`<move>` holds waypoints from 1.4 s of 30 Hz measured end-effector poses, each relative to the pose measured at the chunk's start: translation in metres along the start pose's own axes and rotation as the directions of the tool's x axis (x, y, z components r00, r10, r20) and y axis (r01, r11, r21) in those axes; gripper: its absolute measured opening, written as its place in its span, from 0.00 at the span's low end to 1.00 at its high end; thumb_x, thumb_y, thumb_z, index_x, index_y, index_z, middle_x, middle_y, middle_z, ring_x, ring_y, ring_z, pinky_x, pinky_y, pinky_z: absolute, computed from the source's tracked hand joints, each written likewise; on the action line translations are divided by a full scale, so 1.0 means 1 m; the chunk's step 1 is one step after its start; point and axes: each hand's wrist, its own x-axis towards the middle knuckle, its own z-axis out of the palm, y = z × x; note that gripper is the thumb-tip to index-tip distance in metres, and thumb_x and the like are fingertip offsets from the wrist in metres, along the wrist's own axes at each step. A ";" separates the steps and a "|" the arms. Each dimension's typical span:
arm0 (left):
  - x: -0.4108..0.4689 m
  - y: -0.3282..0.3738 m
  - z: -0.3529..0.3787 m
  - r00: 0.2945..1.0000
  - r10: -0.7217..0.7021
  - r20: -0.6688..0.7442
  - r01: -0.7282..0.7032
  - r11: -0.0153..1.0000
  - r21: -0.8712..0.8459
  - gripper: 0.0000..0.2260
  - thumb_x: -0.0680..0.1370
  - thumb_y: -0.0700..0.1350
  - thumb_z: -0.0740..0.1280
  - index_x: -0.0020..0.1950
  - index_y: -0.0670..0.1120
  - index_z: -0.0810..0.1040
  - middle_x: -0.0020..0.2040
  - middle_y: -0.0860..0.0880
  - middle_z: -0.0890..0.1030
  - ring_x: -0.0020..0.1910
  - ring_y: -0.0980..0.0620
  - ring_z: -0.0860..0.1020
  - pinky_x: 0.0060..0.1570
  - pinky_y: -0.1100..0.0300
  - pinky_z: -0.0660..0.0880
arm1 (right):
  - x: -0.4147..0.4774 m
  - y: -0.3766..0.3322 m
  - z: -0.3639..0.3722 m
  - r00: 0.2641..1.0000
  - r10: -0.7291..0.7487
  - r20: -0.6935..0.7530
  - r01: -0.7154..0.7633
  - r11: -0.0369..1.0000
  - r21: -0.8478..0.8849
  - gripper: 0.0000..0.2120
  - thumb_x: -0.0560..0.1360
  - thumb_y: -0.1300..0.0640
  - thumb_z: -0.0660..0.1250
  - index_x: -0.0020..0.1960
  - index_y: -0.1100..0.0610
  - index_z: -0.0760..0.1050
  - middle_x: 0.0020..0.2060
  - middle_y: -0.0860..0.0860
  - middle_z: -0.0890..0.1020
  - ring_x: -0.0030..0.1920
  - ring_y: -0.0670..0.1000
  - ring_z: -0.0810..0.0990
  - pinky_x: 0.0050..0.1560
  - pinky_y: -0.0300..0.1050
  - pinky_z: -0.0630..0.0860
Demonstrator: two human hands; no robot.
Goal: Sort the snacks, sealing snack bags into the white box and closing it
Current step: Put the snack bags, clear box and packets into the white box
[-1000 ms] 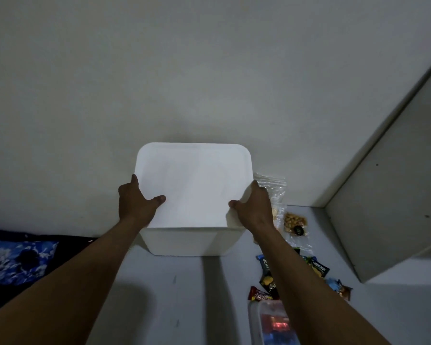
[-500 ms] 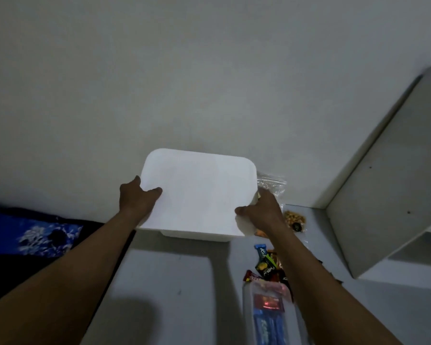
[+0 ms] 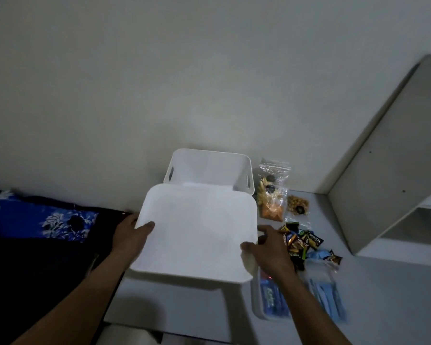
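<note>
Lid [image 3: 197, 232]: had come off since a second earlier, when it sat flat on the box; now lifted clear and drawn toward the person, covering only the near rim.
Box [image 3: 209, 168]: stood open against the wall, on the grey surface [image 3: 184, 307]; what could be seen of the inside looked empty (the floor of it was hidden by the lid).
Left hand [image 3: 130, 235]: gripped the lid's left edge, thumb on top, fingers tucked beneath and out of sight.
Right hand [image 3: 269, 247]: held the right edge, thumb pressed on top, fingers lying loosely along the rim.
Step in hand: opening the box, judged the very start of the sorting.
Next move: the lid probably needed setting down to the left or front, away from the snacks, to free both hands for the bags.
Zip bags [image 3: 271, 192]: clear, crinkly film, upright just beside the box's right wall; whether sealed could not be told.
Wrapped snacks [image 3: 301, 241]: small glossy foil packets, heaped near the right hand.
Materials: box and lid matte white plastic, rounded corners, slot handles in the side walls; lid thin and likely a little flexible.
Cloth [image 3: 35, 217]: blue floral, far left.
</note>
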 end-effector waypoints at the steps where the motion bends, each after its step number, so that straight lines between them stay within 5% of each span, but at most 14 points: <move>1: -0.001 -0.011 -0.001 1.000 -0.019 0.009 0.019 1.000 0.003 0.17 0.74 0.42 0.73 0.63 0.43 0.78 0.55 0.43 0.83 0.50 0.43 0.82 0.55 0.47 0.78 | -0.005 0.010 0.006 1.000 0.019 -0.008 -0.018 1.000 0.010 0.23 0.68 0.62 0.77 0.61 0.56 0.75 0.44 0.50 0.84 0.44 0.50 0.83 0.50 0.52 0.81; 5: -0.003 -0.052 -0.004 0.995 -0.091 0.037 0.088 0.993 0.079 0.17 0.76 0.43 0.71 0.64 0.45 0.77 0.56 0.45 0.81 0.53 0.42 0.80 0.59 0.45 0.75 | -0.020 0.044 0.034 0.997 0.077 -0.011 -0.077 0.997 -0.031 0.21 0.70 0.65 0.73 0.62 0.55 0.75 0.51 0.53 0.83 0.46 0.49 0.80 0.44 0.42 0.77; 7: -0.002 -0.069 -0.002 0.991 -0.121 0.059 0.114 0.988 0.107 0.17 0.76 0.41 0.70 0.64 0.44 0.77 0.58 0.44 0.81 0.54 0.42 0.79 0.59 0.46 0.75 | -0.025 0.057 0.049 0.992 0.123 0.012 -0.123 0.991 -0.057 0.22 0.71 0.64 0.72 0.64 0.56 0.74 0.56 0.54 0.82 0.49 0.50 0.78 0.51 0.45 0.77; 11: 0.005 -0.100 0.000 0.981 -0.156 0.117 0.135 0.976 0.173 0.29 0.69 0.49 0.69 0.69 0.40 0.74 0.62 0.39 0.79 0.58 0.38 0.77 0.62 0.44 0.73 | -0.028 0.075 0.074 0.971 0.233 0.046 -0.223 0.961 -0.164 0.24 0.74 0.60 0.69 0.69 0.58 0.71 0.64 0.55 0.77 0.61 0.54 0.76 0.57 0.44 0.72; 15: 0.012 -0.114 0.000 0.970 -0.195 0.147 0.151 0.953 0.264 0.35 0.64 0.50 0.64 0.70 0.38 0.73 0.64 0.37 0.77 0.59 0.37 0.75 0.63 0.46 0.71 | -0.022 0.087 0.086 0.953 0.300 0.044 -0.281 0.929 -0.242 0.18 0.75 0.63 0.67 0.65 0.60 0.73 0.62 0.57 0.78 0.56 0.53 0.76 0.52 0.38 0.69; 20: 0.018 -0.121 0.012 0.954 -0.233 0.188 0.132 0.890 0.436 0.38 0.71 0.41 0.76 0.77 0.38 0.61 0.75 0.37 0.66 0.71 0.37 0.67 0.70 0.46 0.65 | -0.004 0.091 0.106 0.948 0.313 0.053 -0.282 0.908 -0.311 0.28 0.74 0.56 0.70 0.71 0.61 0.67 0.67 0.58 0.75 0.66 0.58 0.74 0.64 0.44 0.71; 24: 0.031 -0.134 0.026 0.952 -0.200 0.233 -0.025 0.705 0.708 0.49 0.68 0.54 0.78 0.80 0.44 0.54 0.78 0.41 0.59 0.76 0.39 0.59 0.74 0.48 0.59 | 0.010 0.098 0.125 0.941 0.328 0.081 -0.262 0.861 -0.435 0.40 0.76 0.52 0.70 0.79 0.60 0.52 0.72 0.61 0.65 0.74 0.62 0.63 0.71 0.51 0.65; 36: 0.039 -0.130 0.045 0.944 -0.175 0.281 -0.184 0.428 0.885 0.41 0.74 0.58 0.70 0.80 0.50 0.52 0.79 0.42 0.50 0.77 0.39 0.54 0.71 0.47 0.64 | 0.018 0.105 0.127 0.937 0.280 0.208 -0.119 0.817 -0.565 0.35 0.79 0.52 0.64 0.80 0.57 0.52 0.79 0.59 0.53 0.78 0.58 0.58 0.74 0.49 0.62; 42: 0.034 -0.107 0.065 0.920 -0.117 0.373 -0.280 0.467 0.839 0.33 0.75 0.58 0.68 0.77 0.51 0.62 0.78 0.43 0.59 0.75 0.40 0.60 0.70 0.50 0.65 | 0.026 0.089 0.097 0.957 0.204 0.205 -0.067 0.846 -0.529 0.31 0.79 0.53 0.64 0.79 0.58 0.58 0.76 0.56 0.63 0.75 0.55 0.64 0.72 0.43 0.61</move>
